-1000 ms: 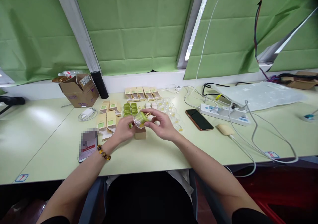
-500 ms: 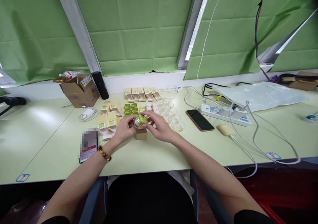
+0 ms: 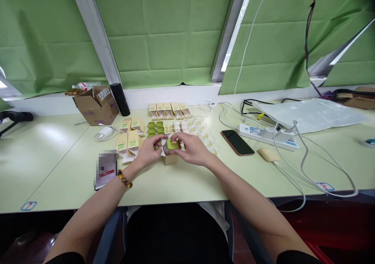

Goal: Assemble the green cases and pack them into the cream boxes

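My right hand (image 3: 191, 149) grips a small green-topped clear container (image 3: 172, 144) by its top, at the mouth of a small cardboard box (image 3: 170, 160). The box stands upright on the table in front of me. My left hand (image 3: 149, 150) pinches the box at its left side, by an opened flap; its fingers are partly hidden. Just beyond lie rows of green caps (image 3: 156, 128), tiny yellow pieces (image 3: 168, 128), small white pieces (image 3: 179, 126) and clear plastic cups (image 3: 203, 129). Cream boxes with flaps open stand at the back (image 3: 167, 111) and more cream boxes (image 3: 128, 142) stand left of my hands.
A phone (image 3: 106, 170) lies by my left forearm, another phone (image 3: 238, 142) to the right. Further right are a power strip (image 3: 287, 142), loose cables, a beige device (image 3: 267, 154) and a plastic sheet (image 3: 313, 113). A cardboard carton (image 3: 96, 107) and black cylinder (image 3: 120, 100) stand back left.
The green-topped container, earlier tilted between both hands above the box, now sits upright at the box's mouth in my right hand. My left hand has shifted to the box. The view moved slightly.
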Motion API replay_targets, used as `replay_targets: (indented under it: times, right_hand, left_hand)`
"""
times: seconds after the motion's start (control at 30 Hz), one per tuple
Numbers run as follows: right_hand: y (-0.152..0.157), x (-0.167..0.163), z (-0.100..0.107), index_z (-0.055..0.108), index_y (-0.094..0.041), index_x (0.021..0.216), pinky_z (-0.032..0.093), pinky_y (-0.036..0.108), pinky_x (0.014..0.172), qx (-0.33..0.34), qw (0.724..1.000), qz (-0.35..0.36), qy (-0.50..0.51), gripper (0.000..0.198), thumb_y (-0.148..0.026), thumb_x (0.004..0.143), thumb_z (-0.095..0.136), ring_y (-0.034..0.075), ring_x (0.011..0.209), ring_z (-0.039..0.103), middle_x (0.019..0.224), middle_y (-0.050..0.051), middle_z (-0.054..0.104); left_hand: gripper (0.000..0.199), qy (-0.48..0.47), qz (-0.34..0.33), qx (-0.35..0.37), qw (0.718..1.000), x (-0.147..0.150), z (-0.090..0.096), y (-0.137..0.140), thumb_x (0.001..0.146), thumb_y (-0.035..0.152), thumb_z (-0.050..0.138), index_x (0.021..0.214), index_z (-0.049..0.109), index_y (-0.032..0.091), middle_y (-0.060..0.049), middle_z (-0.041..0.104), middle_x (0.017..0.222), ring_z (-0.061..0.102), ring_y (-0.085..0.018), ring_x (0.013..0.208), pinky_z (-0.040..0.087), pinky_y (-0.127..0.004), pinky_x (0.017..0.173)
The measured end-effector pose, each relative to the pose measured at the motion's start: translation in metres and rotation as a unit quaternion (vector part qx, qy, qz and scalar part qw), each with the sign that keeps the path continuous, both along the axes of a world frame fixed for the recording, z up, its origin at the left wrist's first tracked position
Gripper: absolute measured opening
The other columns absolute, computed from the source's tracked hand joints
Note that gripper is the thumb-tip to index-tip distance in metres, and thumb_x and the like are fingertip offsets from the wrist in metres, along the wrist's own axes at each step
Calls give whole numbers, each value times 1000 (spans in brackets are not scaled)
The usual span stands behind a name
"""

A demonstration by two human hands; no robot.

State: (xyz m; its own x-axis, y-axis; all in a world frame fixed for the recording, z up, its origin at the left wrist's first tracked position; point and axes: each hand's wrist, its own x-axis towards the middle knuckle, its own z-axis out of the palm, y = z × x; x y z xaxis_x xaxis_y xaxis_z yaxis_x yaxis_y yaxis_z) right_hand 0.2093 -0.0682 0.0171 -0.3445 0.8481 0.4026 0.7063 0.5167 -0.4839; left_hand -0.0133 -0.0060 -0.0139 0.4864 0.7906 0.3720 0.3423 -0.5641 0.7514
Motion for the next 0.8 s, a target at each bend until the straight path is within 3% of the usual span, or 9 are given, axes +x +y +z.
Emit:
replay_targets:
  times: [0.13,0.23,0.33,0.5,0.67,0.8]
  right_hand:
    - [-1,-4,-4,60,-22,107,43,31,78,9,998,34,-57,21,-28,91,72,22,91,63,103,6,70]
    - [-1,-7,-8,59,-21,104,42,32,77,18,996,49,-66,6,-23,98,60,23,95,61,105,8,69]
    - [1,-9,-11,59,-21,103,41,31,75,26,997,45,-59,10,-20,103,49,23,99,61,109,9,69]
    - [2,-9,-14,63,-21,103,38,30,66,55,997,4,-53,10,-23,104,53,22,103,60,130,11,61]
    - [5,-13,-21,70,-21,90,37,31,63,89,994,-13,-63,6,-19,95,68,27,112,52,115,11,60]
    - [6,-17,-24,73,-20,81,37,31,61,56,997,-27,-52,12,-16,92,72,27,106,50,104,10,57]
  left_hand:
    - [58,-9,-5,-16,1000,2,1,-2,70,10,56,124,75,15,1,59,70,50,-13,62,42,-26,61]
    - [59,-14,-8,-28,999,3,0,-2,69,10,56,125,74,13,2,58,68,49,-13,60,42,-26,60]
    - [61,-16,-14,-26,999,2,-2,0,69,10,56,127,74,14,1,58,68,48,-13,61,41,-26,60]
    - [61,-18,-24,-23,999,1,-5,2,70,10,55,127,75,16,1,57,69,47,-12,61,38,-25,58]
    - [61,-20,-19,-31,999,2,-3,1,69,8,54,126,74,14,1,57,70,47,-11,61,39,-24,59]
    - [60,-15,-20,-24,999,2,-3,0,70,8,54,126,74,15,1,56,70,46,-11,61,38,-24,58]
